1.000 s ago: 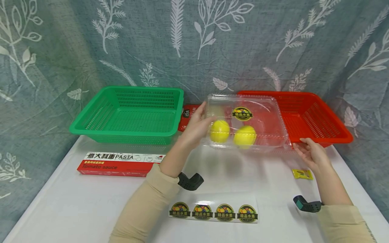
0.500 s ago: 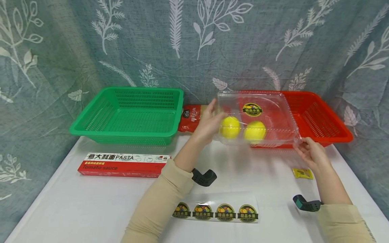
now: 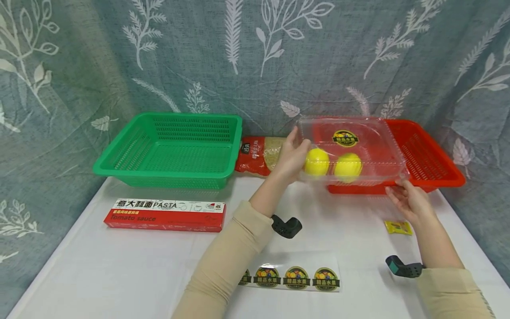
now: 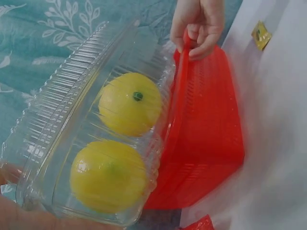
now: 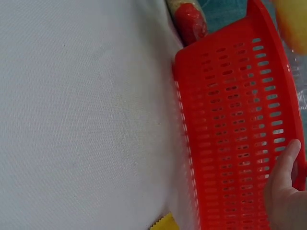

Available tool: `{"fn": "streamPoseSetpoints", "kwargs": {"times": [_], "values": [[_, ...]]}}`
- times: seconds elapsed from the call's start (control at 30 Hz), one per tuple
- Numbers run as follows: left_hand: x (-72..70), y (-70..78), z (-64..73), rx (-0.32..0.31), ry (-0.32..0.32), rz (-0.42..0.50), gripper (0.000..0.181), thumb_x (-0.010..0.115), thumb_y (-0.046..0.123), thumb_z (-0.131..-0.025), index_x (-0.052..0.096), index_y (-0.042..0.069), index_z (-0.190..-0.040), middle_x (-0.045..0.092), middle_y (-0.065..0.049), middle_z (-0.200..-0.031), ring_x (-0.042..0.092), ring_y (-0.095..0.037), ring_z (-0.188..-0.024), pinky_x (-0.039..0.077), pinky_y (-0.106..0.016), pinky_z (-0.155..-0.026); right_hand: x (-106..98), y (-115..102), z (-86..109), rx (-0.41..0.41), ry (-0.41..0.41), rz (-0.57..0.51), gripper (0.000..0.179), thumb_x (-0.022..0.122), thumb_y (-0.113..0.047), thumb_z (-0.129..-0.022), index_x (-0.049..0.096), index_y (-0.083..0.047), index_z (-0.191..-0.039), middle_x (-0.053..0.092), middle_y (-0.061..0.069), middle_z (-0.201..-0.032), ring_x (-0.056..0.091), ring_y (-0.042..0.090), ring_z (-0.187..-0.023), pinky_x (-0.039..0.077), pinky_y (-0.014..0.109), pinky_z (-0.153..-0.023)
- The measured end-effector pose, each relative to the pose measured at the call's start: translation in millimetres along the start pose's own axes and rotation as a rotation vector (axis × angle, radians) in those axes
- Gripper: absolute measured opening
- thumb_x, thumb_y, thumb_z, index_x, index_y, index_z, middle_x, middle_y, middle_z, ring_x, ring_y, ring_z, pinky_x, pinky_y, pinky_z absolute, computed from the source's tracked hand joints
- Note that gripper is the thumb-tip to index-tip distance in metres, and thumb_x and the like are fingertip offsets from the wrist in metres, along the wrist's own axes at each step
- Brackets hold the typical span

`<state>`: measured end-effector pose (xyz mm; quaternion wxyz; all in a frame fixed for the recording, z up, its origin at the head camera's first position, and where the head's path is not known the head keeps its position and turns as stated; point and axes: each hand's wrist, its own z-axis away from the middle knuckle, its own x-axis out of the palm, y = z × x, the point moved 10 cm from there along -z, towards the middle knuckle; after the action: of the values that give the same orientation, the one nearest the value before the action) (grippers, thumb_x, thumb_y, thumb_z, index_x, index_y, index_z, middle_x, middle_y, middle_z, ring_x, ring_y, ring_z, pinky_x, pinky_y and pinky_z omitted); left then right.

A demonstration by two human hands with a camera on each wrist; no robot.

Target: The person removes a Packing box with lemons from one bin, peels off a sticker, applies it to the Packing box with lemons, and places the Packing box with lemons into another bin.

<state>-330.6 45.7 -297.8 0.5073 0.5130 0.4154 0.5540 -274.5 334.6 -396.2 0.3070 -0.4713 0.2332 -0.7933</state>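
My left hand (image 3: pixel 292 158) grips the left end of a clear plastic fruit box (image 3: pixel 374 153), held raised and tilted over the red basket (image 3: pixel 436 170). Through its wall show two round yellow fruits (image 3: pixel 317 162), one with a green stem spot in the left wrist view. A round dark label (image 3: pixel 345 138) is stuck on the lid. My right hand (image 3: pixel 412 201) pinches the basket's front rim, thumb outside, as the right wrist view shows. In the left wrist view, parts of my left hand (image 4: pixel 33 218) lie along the box's near end.
A green basket (image 3: pixel 187 177) stands at the back left, a red-and-tan food bag (image 3: pixel 253 155) beside it. A pasta box (image 3: pixel 165 217) lies in front. A sticker sheet (image 3: pixel 295 259) lies near the front, and a small yellow packet (image 3: pixel 398 227) lies right.
My left hand has carried the fruit box rightward and slightly back, further over the red basket, uncovering more of the food bag. My right hand stays at the basket rim.
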Motion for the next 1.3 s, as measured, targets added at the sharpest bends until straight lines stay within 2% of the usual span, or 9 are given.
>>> {"fn": "streamPoseSetpoints", "kwargs": {"times": [0.2, 0.4, 0.53, 0.87, 0.93, 1.1, 1.13, 1.17, 1.3], "values": [[12.3, -1.1, -4.8, -0.016, 0.032, -0.016, 0.063, 0.050, 0.014, -0.091, 0.020, 0.022, -0.146, 0.026, -0.001, -0.148, 0.032, -0.017, -0.130, 0.033, -0.033, -0.103, -3, 3, 1.7, 0.025, 0.012, -0.016, 0.022, 0.064, -0.016, -0.085, 0.054, -0.017, -0.104, 0.064, 0.001, -0.088, 0.065, 0.017, -0.086, 0.051, 0.027, -0.080], [24.9, 2.9, -11.3, 0.011, 0.048, -0.002, 0.063, 0.052, 0.010, -0.089, 0.025, 0.020, -0.145, 0.027, -0.002, -0.147, 0.034, -0.016, -0.128, 0.037, -0.027, -0.099, -3, 4, 1.9, 0.028, 0.011, -0.019, 0.029, 0.066, -0.015, -0.084, 0.051, -0.019, -0.109, 0.064, 0.000, -0.090, 0.064, 0.016, -0.089, 0.050, 0.028, -0.081], [31.5, 2.9, -15.4, 0.018, 0.080, -0.043, 0.062, 0.054, 0.010, -0.088, 0.029, 0.018, -0.144, 0.031, -0.003, -0.146, 0.034, -0.015, -0.128, 0.034, -0.027, -0.101, -2, 4, 0.7, 0.024, 0.007, -0.022, 0.033, 0.065, -0.014, -0.085, 0.048, -0.022, -0.111, 0.064, -0.001, -0.091, 0.063, 0.016, -0.090, 0.050, 0.029, -0.081], [50.1, -9.0, -18.0, -0.013, 0.108, -0.027, 0.062, 0.058, 0.013, -0.087, 0.033, 0.022, -0.143, 0.032, 0.000, -0.145, 0.033, -0.014, -0.128, 0.036, -0.030, -0.100, -2, 4, 0.8, 0.012, -0.001, -0.012, 0.041, 0.065, -0.013, -0.085, 0.041, -0.024, -0.116, 0.063, -0.001, -0.090, 0.063, 0.017, -0.089, 0.050, 0.030, -0.082], [52.8, -12.1, -17.6, -0.030, 0.106, -0.026, 0.062, 0.059, 0.014, -0.087, 0.032, 0.025, -0.143, 0.031, 0.002, -0.145, 0.042, -0.015, -0.119, 0.039, -0.031, -0.098, -2, 4, 1.5, 0.012, -0.001, -0.010, 0.042, 0.065, -0.013, -0.085, 0.040, -0.024, -0.117, 0.063, -0.001, -0.090, 0.064, 0.017, -0.090, 0.049, 0.030, -0.083], [56.9, -17.0, -17.9, -0.050, 0.109, -0.023, 0.063, 0.060, 0.017, -0.087, 0.032, 0.026, -0.143, 0.032, 0.002, -0.145, 0.044, -0.016, -0.119, 0.039, -0.034, -0.098, -3, 4, 3.8, 0.008, -0.004, -0.007, 0.035, 0.063, -0.013, -0.086, 0.043, -0.022, -0.114, 0.064, -0.001, -0.091, 0.065, 0.017, -0.088, 0.050, 0.030, -0.082], [57.4, -17.8, -18.3, -0.052, 0.109, -0.021, 0.063, 0.060, 0.018, -0.087, 0.031, 0.026, -0.143, 0.032, 0.002, -0.145, 0.043, -0.017, -0.119, 0.038, -0.035, -0.099, -3, 4, 4.2, 0.005, -0.007, -0.002, 0.034, 0.062, -0.013, -0.087, 0.044, -0.022, -0.113, 0.065, -0.001, -0.091, 0.065, 0.017, -0.088, 0.050, 0.029, -0.082], [57.8, -18.2, -18.8, -0.050, 0.108, -0.021, 0.063, 0.059, 0.018, -0.087, 0.031, 0.025, -0.143, 0.032, 0.002, -0.145, 0.034, -0.018, -0.128, 0.034, -0.037, -0.102, -3, 4, 4.4, 0.002, -0.008, 0.002, 0.033, 0.063, -0.014, -0.086, 0.044, -0.022, -0.113, 0.065, -0.001, -0.091, 0.065, 0.017, -0.087, 0.050, 0.029, -0.082], [58.9, -21.5, -20.5, -0.062, 0.106, -0.008, 0.063, 0.059, 0.019, -0.087, 0.031, 0.025, -0.143, 0.032, 0.001, -0.145, 0.034, -0.019, -0.129, 0.034, -0.037, -0.102, -2, 4, 4.7, -0.003, -0.012, 0.015, 0.036, 0.064, -0.014, -0.085, 0.044, -0.021, -0.114, 0.065, -0.001, -0.091, 0.065, 0.018, -0.087, 0.049, 0.029, -0.082]]}}
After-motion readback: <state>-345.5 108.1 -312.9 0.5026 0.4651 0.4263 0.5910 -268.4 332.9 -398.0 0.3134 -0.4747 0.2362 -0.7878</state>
